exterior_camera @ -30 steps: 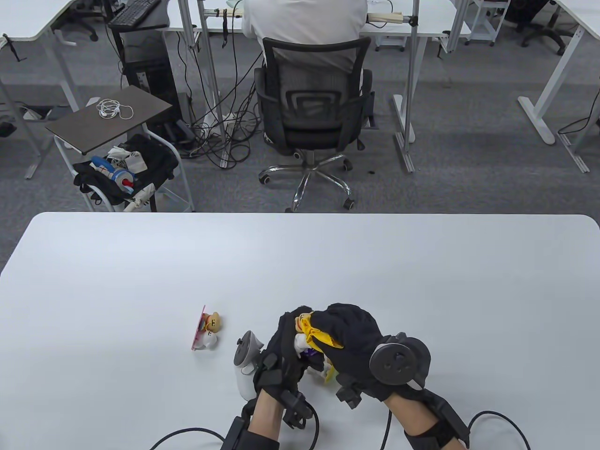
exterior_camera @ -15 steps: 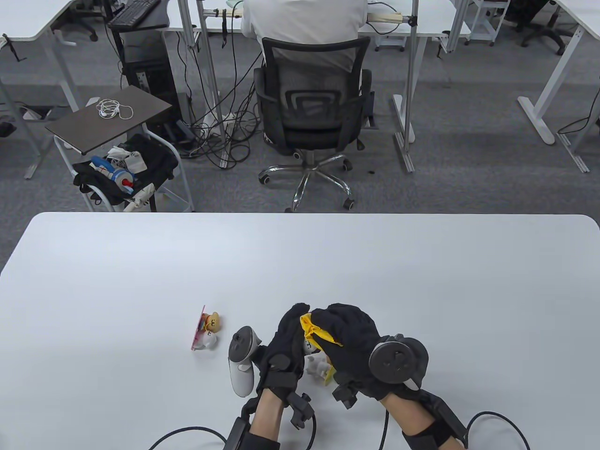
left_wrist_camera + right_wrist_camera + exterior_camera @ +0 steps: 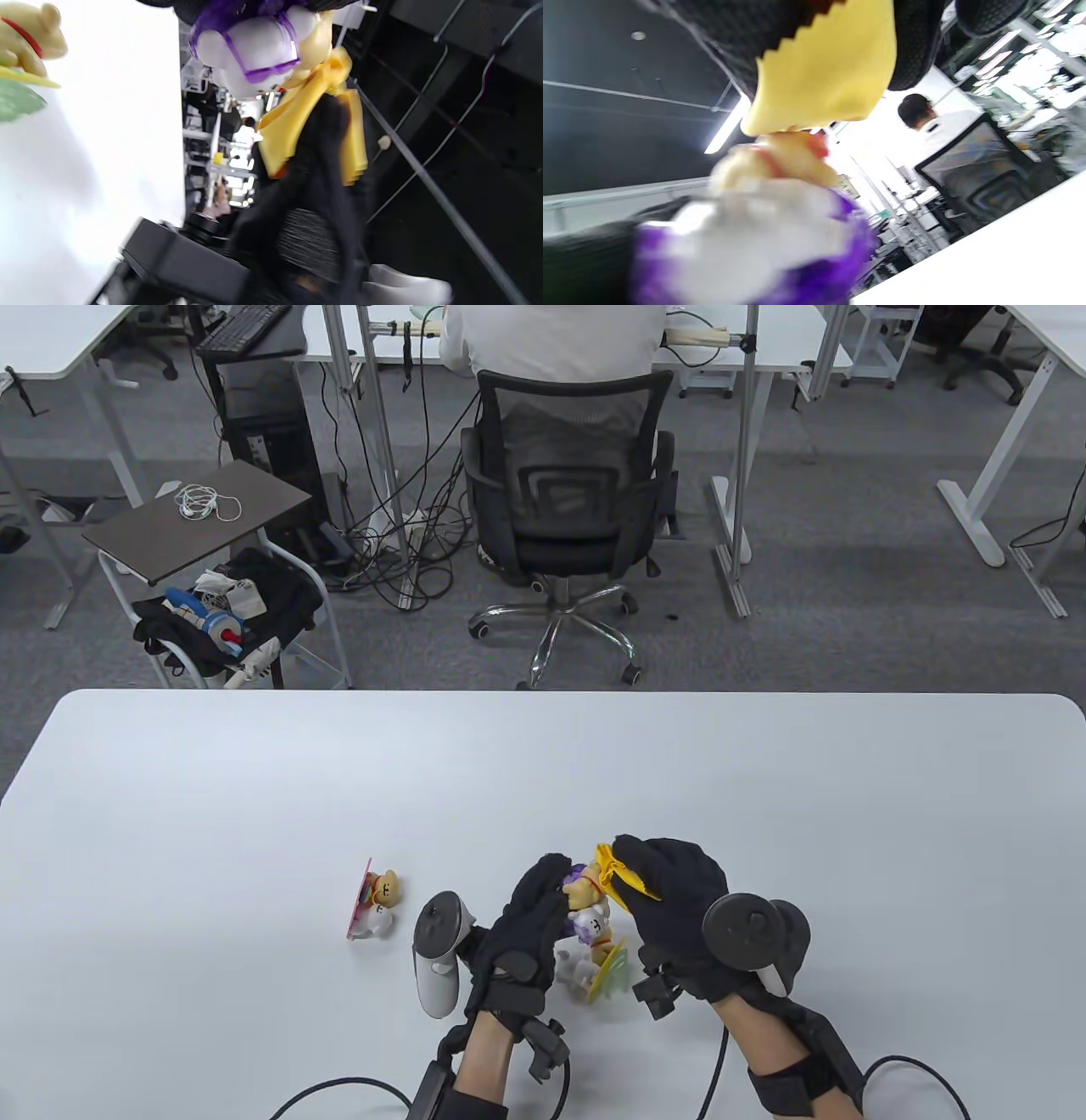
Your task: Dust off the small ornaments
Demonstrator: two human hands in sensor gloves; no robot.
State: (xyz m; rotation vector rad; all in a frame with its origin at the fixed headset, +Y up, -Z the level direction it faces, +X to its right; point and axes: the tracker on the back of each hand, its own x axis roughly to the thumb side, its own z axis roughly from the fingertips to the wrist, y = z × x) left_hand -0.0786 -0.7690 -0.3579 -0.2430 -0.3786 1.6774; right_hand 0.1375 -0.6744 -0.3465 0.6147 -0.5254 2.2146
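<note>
My left hand (image 3: 533, 909) grips a small white-and-purple figurine ornament (image 3: 588, 918) and holds it just above the table near the front edge. It shows close up in the left wrist view (image 3: 254, 55) and blurred in the right wrist view (image 3: 763, 237). My right hand (image 3: 670, 891) pinches a folded yellow cloth (image 3: 622, 875) against the ornament's top; the cloth also shows in both wrist views (image 3: 305, 123) (image 3: 831, 72). A second ornament, a bear figurine on a pink base (image 3: 377, 899), lies on the table to the left. Another small figure on a yellow-green base (image 3: 604, 971) sits under my hands.
The white table (image 3: 543, 780) stretches wide beyond my hands. Behind its far edge a person sits in a black office chair (image 3: 564, 500), and a small cart with a bag (image 3: 225, 577) stands at the left. Desks and cables fill the background.
My right hand with the yellow cloth has moved up and to the right, uncovering the ornament. My left hand has turned the ornament so its face and purple parts show.
</note>
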